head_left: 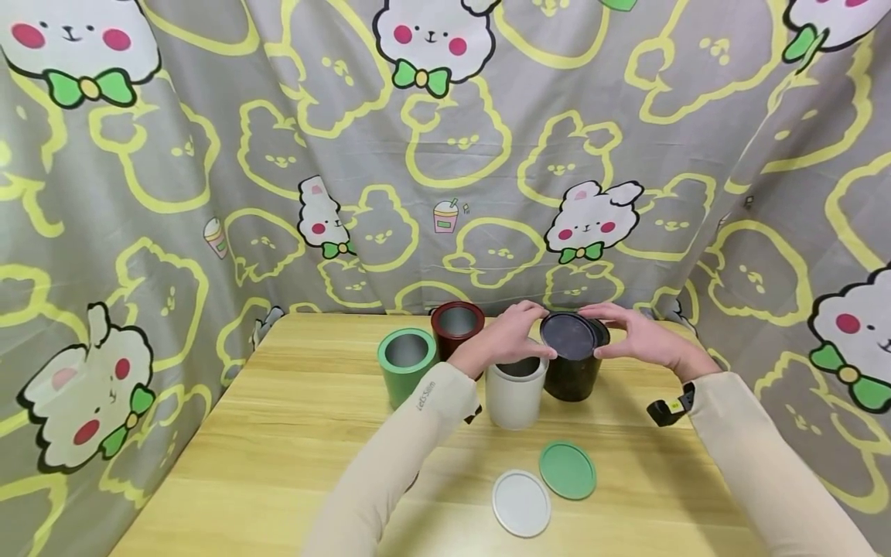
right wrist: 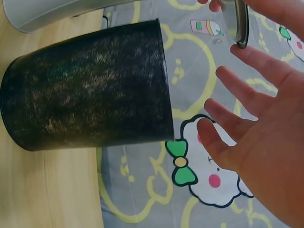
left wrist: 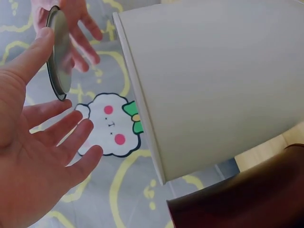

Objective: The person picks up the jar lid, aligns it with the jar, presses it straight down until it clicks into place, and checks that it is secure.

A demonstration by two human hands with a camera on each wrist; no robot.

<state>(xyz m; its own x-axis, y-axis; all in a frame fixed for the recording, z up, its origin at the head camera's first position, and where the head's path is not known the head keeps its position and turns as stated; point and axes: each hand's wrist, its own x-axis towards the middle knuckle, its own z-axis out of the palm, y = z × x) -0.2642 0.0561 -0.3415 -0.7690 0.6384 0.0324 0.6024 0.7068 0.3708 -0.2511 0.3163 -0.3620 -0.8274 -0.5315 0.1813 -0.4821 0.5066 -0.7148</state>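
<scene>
A round black lid (head_left: 568,336) is held between both hands, above the black canister (head_left: 571,381) and slightly tilted. My left hand (head_left: 506,337) has thumb and fingertips at its left edge; in the left wrist view the lid (left wrist: 59,57) stands between thumb and index finger. On the opposite edge, my right hand (head_left: 643,339) holds it the same way, the other fingers spread. In the right wrist view a gap separates the lid (right wrist: 241,23) from the open-topped black canister (right wrist: 90,90). Beneath my left hand stands a white canister (head_left: 513,402) without a lid.
Left of the white canister are an open green canister (head_left: 406,381) and an open dark red canister (head_left: 445,340). A white lid (head_left: 521,504) and a green lid (head_left: 567,469) lie flat on the wooden table (head_left: 278,441) in front. A patterned curtain (head_left: 487,155) encloses the table's back and sides.
</scene>
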